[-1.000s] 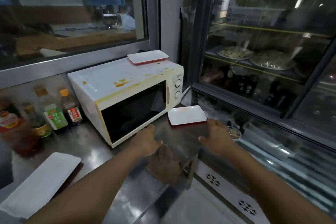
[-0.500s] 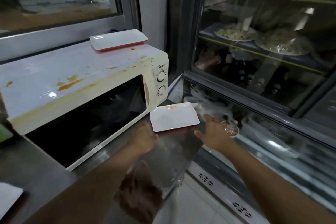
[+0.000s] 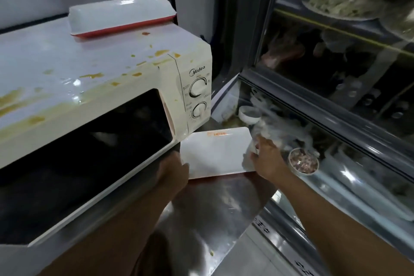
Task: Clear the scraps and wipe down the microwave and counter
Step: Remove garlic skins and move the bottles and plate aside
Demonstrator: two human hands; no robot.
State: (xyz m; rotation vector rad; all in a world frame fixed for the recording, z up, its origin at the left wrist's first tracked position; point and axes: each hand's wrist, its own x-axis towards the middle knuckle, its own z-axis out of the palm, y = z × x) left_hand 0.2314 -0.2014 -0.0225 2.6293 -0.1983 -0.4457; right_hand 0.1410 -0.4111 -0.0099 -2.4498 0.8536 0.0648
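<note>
Steel worktop (image 3: 215, 213), lower centre: my left hand (image 3: 173, 173) and right hand (image 3: 266, 159) clasp the white rectangular plate (image 3: 215, 154); lifting it clear comes next, I'd say.

Your free room: bare counter (image 3: 215, 213) strip at lower centre, approach from frame bottom. Microwave (image 3: 96, 101) blocks the left; display case (image 3: 336, 119) walls the right. White tray (image 3: 215, 152) fills the gap btwn them, centre frame.

The counter (image 3: 215, 215) was polished, reflective metal. The microwave (image 3: 94, 87) had a glossy white shell, stained orange, and a dark shiny door. The plate (image 3: 215, 154) looked smooth, glossy white.
</note>
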